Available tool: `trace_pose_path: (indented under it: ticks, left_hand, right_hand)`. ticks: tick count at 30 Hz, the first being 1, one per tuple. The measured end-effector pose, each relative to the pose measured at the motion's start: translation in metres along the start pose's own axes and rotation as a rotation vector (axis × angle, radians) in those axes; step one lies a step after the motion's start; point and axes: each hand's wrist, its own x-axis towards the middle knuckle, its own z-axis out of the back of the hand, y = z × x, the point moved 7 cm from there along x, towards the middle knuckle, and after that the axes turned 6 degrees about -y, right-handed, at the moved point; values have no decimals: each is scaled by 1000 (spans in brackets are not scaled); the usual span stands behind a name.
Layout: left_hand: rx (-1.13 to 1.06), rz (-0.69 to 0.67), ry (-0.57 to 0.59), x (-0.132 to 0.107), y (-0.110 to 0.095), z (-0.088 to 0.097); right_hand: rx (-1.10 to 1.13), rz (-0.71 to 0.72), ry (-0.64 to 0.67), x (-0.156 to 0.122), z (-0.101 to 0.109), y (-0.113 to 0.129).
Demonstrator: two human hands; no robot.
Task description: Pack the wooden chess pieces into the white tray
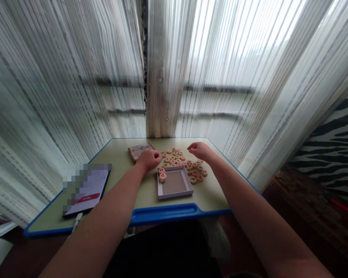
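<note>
Round wooden xiangqi pieces (178, 161) with red or dark characters lie spread over the table's middle. In front of them stands a shallow open box (174, 183), with two red-marked pieces (162, 177) at its left side. My left hand (149, 159) is closed, fingers curled in, just left of the loose pieces and above the box's far left corner. Whatever it may hold is hidden. At the far right of the pieces is my right hand (200, 150), its fingers bent and pressed together. I cannot make out anything between them.
A box lid with printed characters (137, 150) lies behind my left hand. To the left rests a tablet (89, 193) with a white cable (77, 221). The pale table has a raised blue edge (165, 213) at the front. Sheer striped curtains (162, 77) hang behind it.
</note>
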Motion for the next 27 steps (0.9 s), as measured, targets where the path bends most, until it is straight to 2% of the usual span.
trace_pose_path:
  ticks: [4, 6, 11, 14, 17, 23, 27]
  left_hand:
    - [-35, -19, 110, 1, 0, -13]
    - [-90, 17, 167, 0, 2, -18]
    - [-459, 282, 404, -9, 9, -30]
    - [-673, 353, 529, -15, 4, -28]
    - [-790, 349, 613, -19, 0, -22]
    - [-808, 341, 645, -21, 5, -21]
    - [-796, 330, 652, -22, 7, -23]
  right_hand:
    - [-66, 13, 109, 1, -13, -14]
    - [-78, 45, 169, -4, -22, -15]
    - [-89, 29, 314, -11, -30, -17]
    - [-77, 10, 328, -11, -31, -19]
    - [-73, 16, 307, -10, -33, -19]
    - [-32, -28, 304, -14, -34, -16]
    - [-75, 61, 294, -14, -33, -10]
